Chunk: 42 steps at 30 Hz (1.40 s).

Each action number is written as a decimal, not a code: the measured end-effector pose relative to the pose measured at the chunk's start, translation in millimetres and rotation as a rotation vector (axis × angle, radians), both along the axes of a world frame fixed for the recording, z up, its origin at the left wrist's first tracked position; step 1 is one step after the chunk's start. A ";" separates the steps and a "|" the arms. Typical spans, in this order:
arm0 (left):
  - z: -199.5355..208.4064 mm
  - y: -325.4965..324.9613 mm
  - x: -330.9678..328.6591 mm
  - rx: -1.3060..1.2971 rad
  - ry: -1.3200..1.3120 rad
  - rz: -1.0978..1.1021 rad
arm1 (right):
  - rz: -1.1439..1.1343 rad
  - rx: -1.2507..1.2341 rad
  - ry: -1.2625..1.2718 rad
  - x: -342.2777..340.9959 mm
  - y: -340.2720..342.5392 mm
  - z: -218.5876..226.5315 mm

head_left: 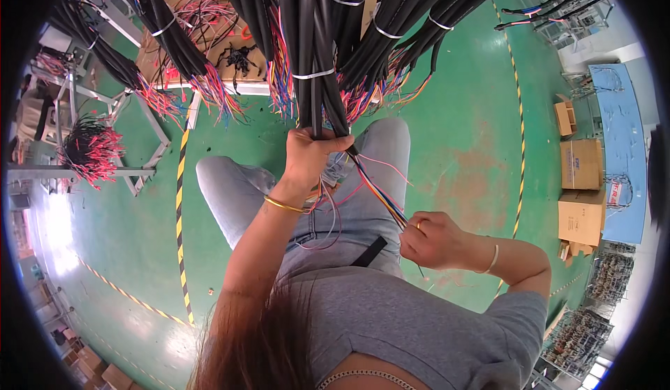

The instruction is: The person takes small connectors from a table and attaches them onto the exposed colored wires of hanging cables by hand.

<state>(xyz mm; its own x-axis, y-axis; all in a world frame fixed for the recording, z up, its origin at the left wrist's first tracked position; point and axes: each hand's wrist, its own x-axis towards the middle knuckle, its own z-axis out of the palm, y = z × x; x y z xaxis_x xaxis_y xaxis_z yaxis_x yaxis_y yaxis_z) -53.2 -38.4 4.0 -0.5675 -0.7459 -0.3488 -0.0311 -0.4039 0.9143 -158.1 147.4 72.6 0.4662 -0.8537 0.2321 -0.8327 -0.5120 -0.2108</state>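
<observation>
— What is being handled?

— A black sheathed cable (317,104), one of several hanging in a bunch with white ties around them. Its end is stripped, and thin coloured wires (377,191) in orange, blue, pink and red fan out of it, running down and across above the person's lap.

— And the hands?

— The left hand (310,154) has its grip closed around the black cable just above the stripped end. The right hand (429,238) has its fingers pinched together on the far ends of the coloured wires, pulling them taut between the two hands.

— Anything packaged nearby?

— Brown cardboard boxes (581,191) stand stacked on the floor at the right, beside a long blue board (621,146) with cables laid on it. A flat brown carton (209,31) lies on a metal stand at the upper left, with loose wires and a cluster of black ties on top.

— The room?

— A glossy green floor (460,132) marked with yellow-and-black striped lines. More black cable bundles (167,38) with coloured ends hang at the upper left, and a red-tipped bundle (91,149) rests on a frame at the left edge.
</observation>
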 end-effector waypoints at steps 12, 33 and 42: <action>-5.8 -60.0 19.6 -0.066 -0.061 0.309 | -0.335 0.561 -0.077 -21.6 93.8 -20.2; 21.5 2.6 53.5 -0.034 0.131 -0.134 | -0.392 0.546 -1.362 22.5 -107.7 -39.7; 16.4 4.6 49.6 -0.091 0.021 -0.124 | -0.349 0.250 -0.336 19.2 -112.6 -17.9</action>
